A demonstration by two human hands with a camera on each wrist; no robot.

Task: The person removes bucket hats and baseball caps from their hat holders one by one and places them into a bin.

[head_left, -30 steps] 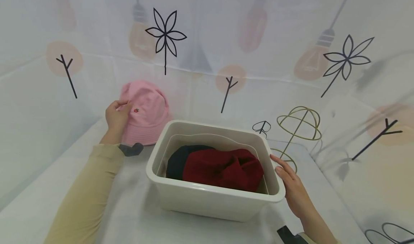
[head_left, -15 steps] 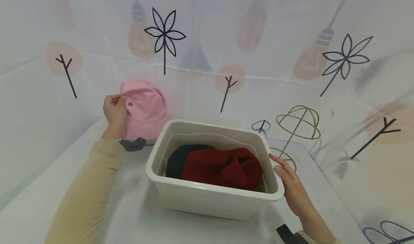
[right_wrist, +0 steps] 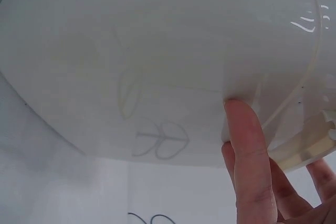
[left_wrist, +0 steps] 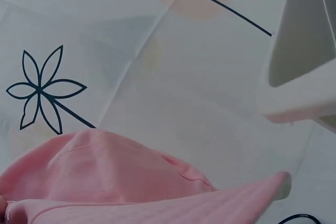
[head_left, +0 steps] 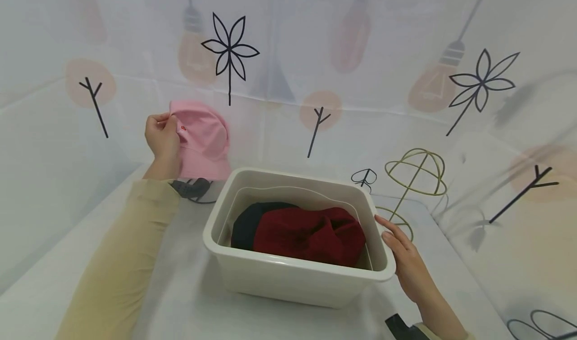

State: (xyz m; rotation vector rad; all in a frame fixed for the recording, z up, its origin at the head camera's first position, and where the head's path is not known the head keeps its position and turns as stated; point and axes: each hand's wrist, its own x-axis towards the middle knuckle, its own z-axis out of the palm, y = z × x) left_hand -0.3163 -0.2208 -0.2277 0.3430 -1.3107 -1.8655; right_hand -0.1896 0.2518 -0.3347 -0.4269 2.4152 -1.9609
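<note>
At the back left my left hand [head_left: 163, 137] pinches the edge of a pink bucket hat [head_left: 203, 137] with a small red motif. The hat's crown and brim fill the bottom of the left wrist view [left_wrist: 115, 171]. My right hand [head_left: 407, 260] touches the right end of a white plastic bin [head_left: 288, 282] with fingers extended. In the right wrist view, a finger [right_wrist: 247, 150] presses the bin's outer wall [right_wrist: 173, 51]. A dark red cap [head_left: 311, 235] with a dark brim lies inside the bin.
A gold wire hat stand [head_left: 416, 172] stands behind the bin's right end. Part of a dark wire base [head_left: 203, 200] shows below the pink hat. Another dark wire piece [head_left: 536, 325] is at the lower right. Printed fabric [head_left: 288, 69] hangs behind.
My left hand has shifted its grip to the hat's left edge and raised the hat, uncovering part of a dark wire base. My right hand and the bin stay nearly still.
</note>
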